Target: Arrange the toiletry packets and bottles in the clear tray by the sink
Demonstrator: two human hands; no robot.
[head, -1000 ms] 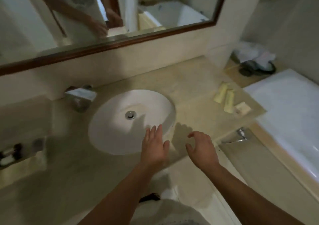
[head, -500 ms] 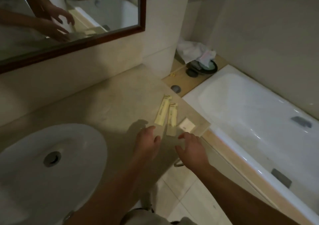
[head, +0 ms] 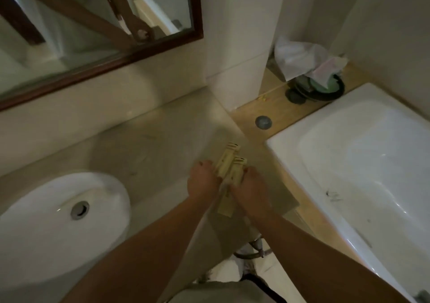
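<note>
Two long pale-yellow toiletry packets lie side by side at the right end of the beige counter, their far ends sticking out past my fingers. My left hand presses against them from the left and my right hand from the right, both closed on the pair. A near end of a packet shows between my wrists. The small white square packet is hidden, likely under my right hand. No clear tray or bottles are in view.
A white oval sink sits to the left. A white bathtub adjoins the counter on the right, with a wooden ledge holding a grey round cap and crumpled cloths. A framed mirror hangs behind.
My view swung right from the sink to the counter's end. Both hands reached forward and closed around the yellow packets, which now sit bunched together between them.
</note>
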